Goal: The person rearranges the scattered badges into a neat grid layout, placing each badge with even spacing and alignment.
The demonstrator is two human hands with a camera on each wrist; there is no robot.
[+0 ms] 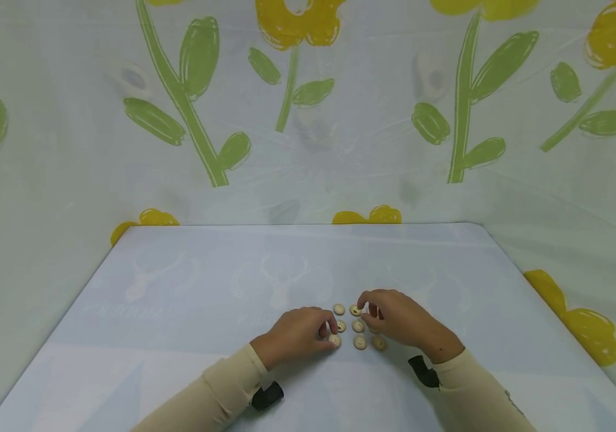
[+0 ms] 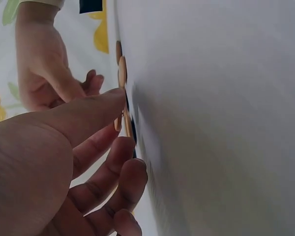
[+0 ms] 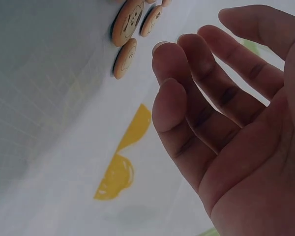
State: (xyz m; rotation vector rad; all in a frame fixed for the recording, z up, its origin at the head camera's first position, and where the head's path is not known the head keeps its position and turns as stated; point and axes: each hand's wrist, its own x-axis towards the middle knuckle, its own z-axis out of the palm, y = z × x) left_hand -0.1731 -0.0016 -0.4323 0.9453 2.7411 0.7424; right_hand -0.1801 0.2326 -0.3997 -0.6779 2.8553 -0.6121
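Round wooden buttons lie in short rows on the table, with dark marks on their faces. My left hand has its thumb and index finger around the edges of the front-left button, pinching it at the table. In the left wrist view, the thumb meets the edge of a button seen side-on. Over the back and right-hand buttons hovers my right hand, near the back-middle button. Its fingers are loosely bent with a gap to the thumb, and the right wrist view shows nothing between them. This hand partly hides the right column.
The pale table has faint printed deer shapes. A white cloth with green and yellow flowers hangs behind and at the sides. A black wrist strap piece shows under the left sleeve, another under the right.
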